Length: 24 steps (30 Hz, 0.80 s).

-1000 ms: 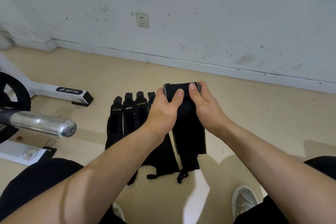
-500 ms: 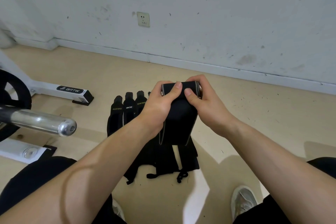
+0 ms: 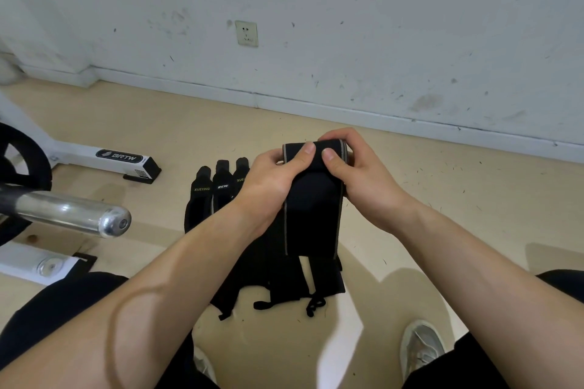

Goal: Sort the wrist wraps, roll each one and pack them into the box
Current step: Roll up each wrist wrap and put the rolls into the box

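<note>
- Now we hold the wrist wrap (image 3: 313, 221) up at its rolled far end, left hand (image 3: 268, 183) and right hand (image 3: 360, 180) both curled round the roll.
- Long axis runs near-far, and the unrolled length hangs toward us, below the fingers.
- Neither hand is nearer. We judge rolling continues down that length.
- Other wraps (image 3: 218, 193) lie on the floor (image 3: 442, 199) to the left. The box is not in view.

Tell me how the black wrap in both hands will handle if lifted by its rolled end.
Likely floppy: the wrap drapes limp below the roll that the left hand and right hand grip. Probably light, since fingers alone hold it. The roll may unwind if released.
</note>
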### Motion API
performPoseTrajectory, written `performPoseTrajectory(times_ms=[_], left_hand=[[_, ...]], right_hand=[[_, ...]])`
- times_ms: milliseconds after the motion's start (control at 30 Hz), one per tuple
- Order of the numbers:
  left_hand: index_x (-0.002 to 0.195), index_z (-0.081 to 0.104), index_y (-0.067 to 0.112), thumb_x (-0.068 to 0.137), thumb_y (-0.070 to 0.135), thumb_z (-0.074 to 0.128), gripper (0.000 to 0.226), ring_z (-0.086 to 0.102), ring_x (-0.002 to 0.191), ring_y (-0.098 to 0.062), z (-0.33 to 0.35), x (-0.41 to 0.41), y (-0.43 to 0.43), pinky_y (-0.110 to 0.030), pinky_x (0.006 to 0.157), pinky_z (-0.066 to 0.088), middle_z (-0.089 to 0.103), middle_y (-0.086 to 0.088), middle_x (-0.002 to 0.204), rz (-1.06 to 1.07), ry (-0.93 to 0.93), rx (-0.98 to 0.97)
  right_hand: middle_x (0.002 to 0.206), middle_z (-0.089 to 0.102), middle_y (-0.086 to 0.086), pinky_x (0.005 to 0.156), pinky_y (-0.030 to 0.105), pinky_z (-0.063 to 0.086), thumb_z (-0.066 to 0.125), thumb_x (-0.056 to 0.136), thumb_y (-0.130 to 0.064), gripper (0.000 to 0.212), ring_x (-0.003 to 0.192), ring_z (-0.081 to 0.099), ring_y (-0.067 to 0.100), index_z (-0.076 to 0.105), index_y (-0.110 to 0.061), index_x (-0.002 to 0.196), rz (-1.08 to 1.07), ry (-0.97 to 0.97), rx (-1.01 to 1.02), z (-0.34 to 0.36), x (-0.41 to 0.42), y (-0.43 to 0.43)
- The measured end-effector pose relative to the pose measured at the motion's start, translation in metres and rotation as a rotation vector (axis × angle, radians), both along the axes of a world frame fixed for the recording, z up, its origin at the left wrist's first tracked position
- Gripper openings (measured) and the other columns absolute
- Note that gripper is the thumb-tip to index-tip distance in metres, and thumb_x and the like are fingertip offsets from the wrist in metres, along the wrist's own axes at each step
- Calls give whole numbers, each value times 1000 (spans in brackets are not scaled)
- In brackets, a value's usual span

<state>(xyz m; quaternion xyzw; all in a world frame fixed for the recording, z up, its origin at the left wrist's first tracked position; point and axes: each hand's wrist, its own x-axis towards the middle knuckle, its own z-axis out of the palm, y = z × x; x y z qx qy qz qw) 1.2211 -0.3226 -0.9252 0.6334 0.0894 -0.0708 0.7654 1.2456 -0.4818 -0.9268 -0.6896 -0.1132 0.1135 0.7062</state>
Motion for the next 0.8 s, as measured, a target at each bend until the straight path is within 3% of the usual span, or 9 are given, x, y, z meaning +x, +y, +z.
performPoseTrajectory(times_ms=[133, 300, 433, 500, 600, 800], left_hand=[[127, 63, 4, 84, 39, 77, 56, 75, 103, -39, 0, 1, 3, -59, 93, 59, 75, -22, 114, 20, -24, 30], [126, 59, 13, 85, 26, 79, 47, 75, 100, -39, -2, 0, 2, -53, 87, 62, 74, -20, 109, 8, -69, 39], [127, 59, 13, 91, 19, 78, 41, 76, 97, -35, -4, 1, 3, -52, 90, 61, 75, -15, 102, 9, -79, 67], [128, 60, 10, 85, 33, 81, 54, 76, 102, -34, -2, 1, 1, -54, 97, 58, 77, -16, 108, 2, -59, 80], [128, 64, 5, 87, 48, 72, 60, 74, 107, -35, 1, 0, -2, -53, 100, 57, 76, -18, 115, -40, -32, 83], [128, 59, 7, 102, 28, 64, 34, 75, 101, -39, 2, -1, 0, -50, 89, 62, 74, -22, 113, 0, -66, 84]], right_hand=[[101, 66, 3, 77, 31, 58, 59, 102, -24, 14, 86, 68, 12, 60, -26, 116, -14, 39, -1, 4, 0, -1], [104, 72, 3, 89, 44, 60, 59, 100, -42, 29, 93, 73, 17, 61, -17, 114, -69, 78, -36, 5, 0, 0], [93, 71, 0, 76, 32, 60, 59, 102, -31, 20, 85, 71, 12, 61, -13, 110, -59, 17, -34, 4, 2, -2], [88, 70, -2, 69, 25, 56, 59, 103, -23, 12, 81, 69, 11, 60, -12, 109, -58, 12, 11, 3, 3, -2], [91, 67, 0, 73, 28, 56, 61, 102, -18, 9, 85, 67, 13, 59, -16, 110, -61, -20, 9, 1, 3, -3], [99, 66, 1, 78, 33, 59, 66, 98, -17, 14, 94, 65, 17, 60, -22, 110, -26, -34, 8, 3, 3, -5]])
